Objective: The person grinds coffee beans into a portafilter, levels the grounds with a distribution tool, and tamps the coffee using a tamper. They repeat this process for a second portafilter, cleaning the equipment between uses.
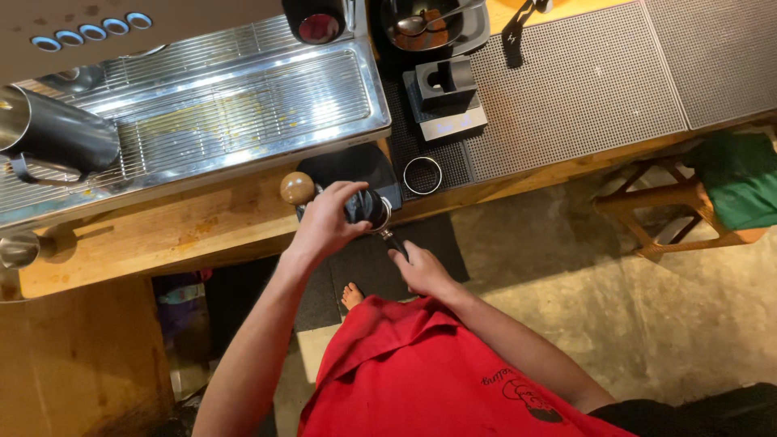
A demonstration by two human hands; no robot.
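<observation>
Left hand clamped over one dark tool sitting in one portafilter at the counter edge; right hand wraps its handle, mostly hidden. One wooden knob, one metal ring, one pitcher cut off.

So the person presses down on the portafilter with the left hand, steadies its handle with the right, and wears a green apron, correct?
Not quite: the head view shows a red apron, not green. The rest holds: the left hand sits on top of the round metal portafilter, and the right hand grips its dark handle.
</observation>
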